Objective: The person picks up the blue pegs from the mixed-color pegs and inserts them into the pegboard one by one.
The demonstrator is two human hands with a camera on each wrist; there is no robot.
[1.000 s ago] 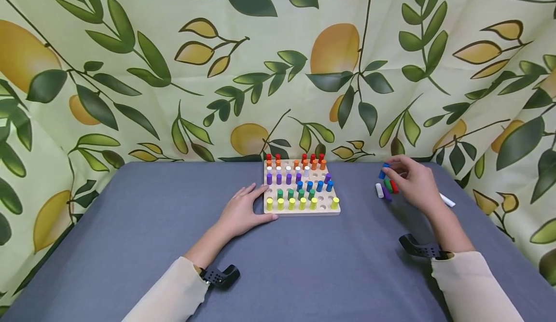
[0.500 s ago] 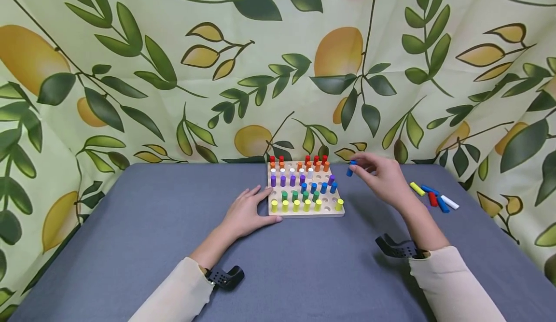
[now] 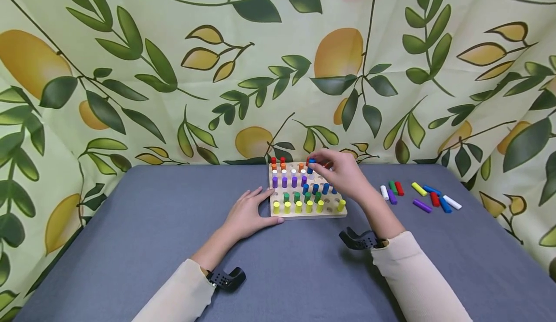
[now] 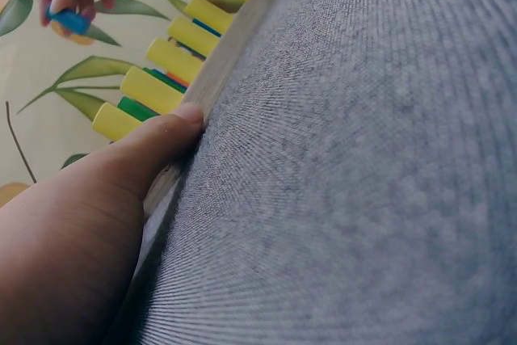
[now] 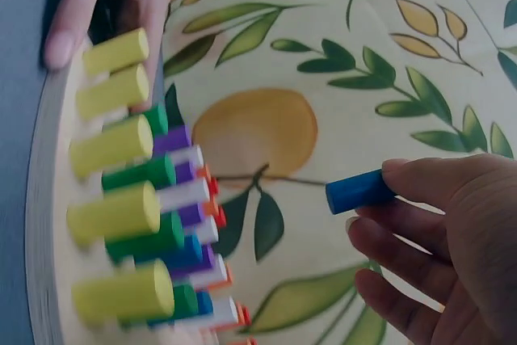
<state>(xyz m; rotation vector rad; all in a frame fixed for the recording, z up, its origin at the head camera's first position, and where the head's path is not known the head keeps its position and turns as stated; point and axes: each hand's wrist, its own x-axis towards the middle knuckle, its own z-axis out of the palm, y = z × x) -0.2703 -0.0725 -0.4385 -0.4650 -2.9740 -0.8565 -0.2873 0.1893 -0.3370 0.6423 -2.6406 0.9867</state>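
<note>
A wooden pegboard holds upright pegs in rows of red, orange, white, purple, blue, green and yellow. My left hand lies at its front left corner, thumb against the front edge and straight fingers at the left side. In the left wrist view the thumb tip touches the board's edge, beside the yellow pegs. Over the back right of the board, my right hand pinches a blue peg between thumb and index finger. The peg is above the standing pegs, and the hand hides part of the back rows.
Loose pegs in white, green, red, purple, yellow and blue lie in two groups on the grey cloth, right of the board. A leaf-and-fruit patterned curtain hangs behind. Each wrist wears a black camera band.
My right hand has carried the blue peg left from the loose pegs to over the board, uncovering the loose pegs. My left hand has kept its place at the board's corner.
</note>
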